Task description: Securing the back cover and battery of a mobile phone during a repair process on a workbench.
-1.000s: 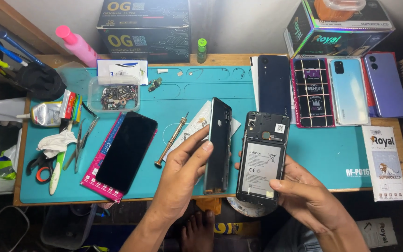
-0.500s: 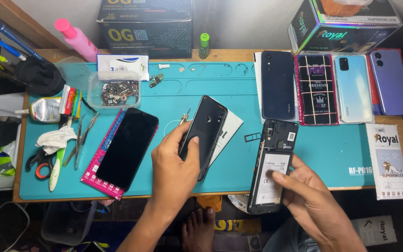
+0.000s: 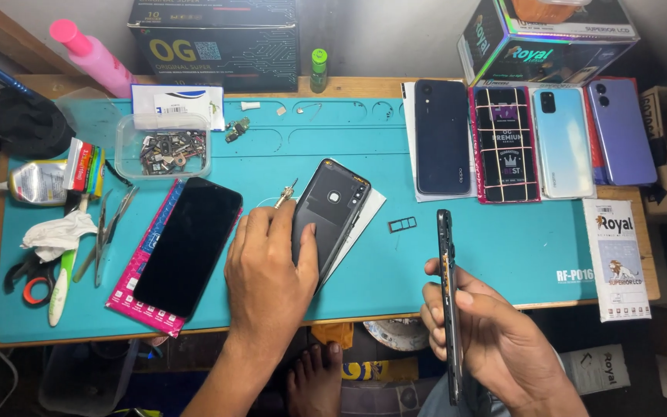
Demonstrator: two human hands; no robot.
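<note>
While your left hand lies flat with fingers pressed on the glossy black back cover, which rests on the teal rubber mat, your right hand grips the thin phone body edge-on at the front edge of the wooden worktop. Just beside the cover sit a small metal tray frame and a dark smooth screen panel on a pink card.

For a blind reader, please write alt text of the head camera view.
The left hand presses a black back cover on a teal mat, while the right hand holds an opened phone edge-on. A black screen lies left.
</note>
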